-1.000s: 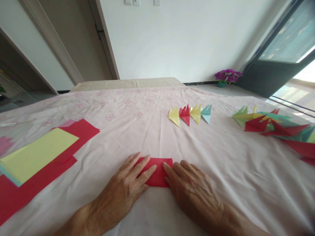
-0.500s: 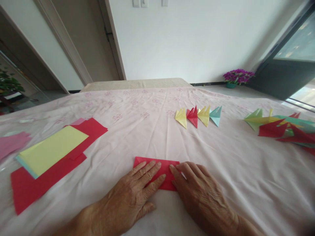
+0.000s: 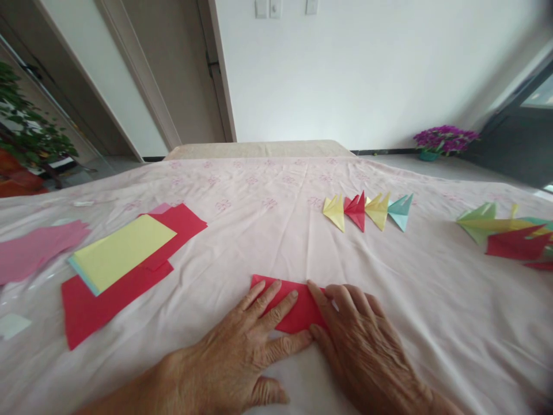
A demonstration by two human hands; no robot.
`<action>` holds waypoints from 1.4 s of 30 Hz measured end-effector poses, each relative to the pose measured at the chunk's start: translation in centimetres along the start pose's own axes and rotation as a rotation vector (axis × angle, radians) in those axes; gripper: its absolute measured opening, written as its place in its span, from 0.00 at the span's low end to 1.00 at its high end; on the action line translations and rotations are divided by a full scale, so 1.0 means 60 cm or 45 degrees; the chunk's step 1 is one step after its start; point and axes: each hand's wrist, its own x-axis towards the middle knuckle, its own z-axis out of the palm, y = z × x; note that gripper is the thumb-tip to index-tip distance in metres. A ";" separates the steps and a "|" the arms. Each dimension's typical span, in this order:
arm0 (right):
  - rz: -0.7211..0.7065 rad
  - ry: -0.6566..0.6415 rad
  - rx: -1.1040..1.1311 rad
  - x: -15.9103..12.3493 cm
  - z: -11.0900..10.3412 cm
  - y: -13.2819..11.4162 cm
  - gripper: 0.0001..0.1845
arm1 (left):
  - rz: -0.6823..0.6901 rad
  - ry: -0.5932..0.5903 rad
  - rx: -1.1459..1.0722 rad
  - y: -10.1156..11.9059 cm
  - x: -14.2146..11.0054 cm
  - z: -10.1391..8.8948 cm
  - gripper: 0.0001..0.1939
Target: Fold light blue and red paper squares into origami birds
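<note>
A folded red sheet of paper [image 3: 298, 308] lies flat on the cloth in front of me. Over its left part, my left hand [image 3: 246, 346] rests palm down with fingers spread, pressing it against the table. One of its fingertips reaches the lower edge, close to my right thumb. My right hand [image 3: 363, 340] covers the right end, index finger along the top and thumb at the bottom edge, its other fingers curled. The paper's right end is hidden under that hand.
Red sheets [image 3: 103, 305], a yellow sheet [image 3: 125, 248] and pink paper [image 3: 38, 251] lie at left. Beyond my hands, several folded paper pieces [image 3: 355, 210] stand in a row. More folded pieces [image 3: 516, 242] are heaped at right on the wrinkled pink tablecloth [image 3: 242, 242].
The view has turned a little left, so everything sits farther right. My left fingers have spread wider, and one now meets my right thumb. The red paper stays under both hands.
</note>
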 end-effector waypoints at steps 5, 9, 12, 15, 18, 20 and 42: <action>0.030 -0.018 0.043 -0.010 0.001 0.003 0.23 | -0.001 -0.035 0.013 -0.002 -0.013 -0.001 0.38; 0.004 -0.062 0.045 -0.019 -0.004 0.008 0.22 | -0.033 -0.036 0.011 -0.005 -0.034 -0.003 0.36; 0.008 -0.108 0.036 -0.022 -0.012 0.009 0.22 | -0.054 -0.047 0.036 -0.009 -0.060 -0.009 0.36; 0.037 -0.177 0.065 -0.021 -0.022 0.010 0.21 | -0.125 -0.061 0.059 -0.015 -0.091 -0.020 0.34; 0.107 -0.190 0.141 -0.023 -0.024 0.018 0.20 | -0.233 -0.107 0.015 -0.023 -0.111 -0.030 0.30; 0.170 -0.171 0.238 -0.027 -0.019 0.029 0.23 | -0.326 -0.098 -0.066 -0.026 -0.112 -0.031 0.26; -0.362 0.026 0.716 -0.044 -0.065 0.001 0.24 | -0.031 0.656 0.086 0.030 0.021 0.002 0.07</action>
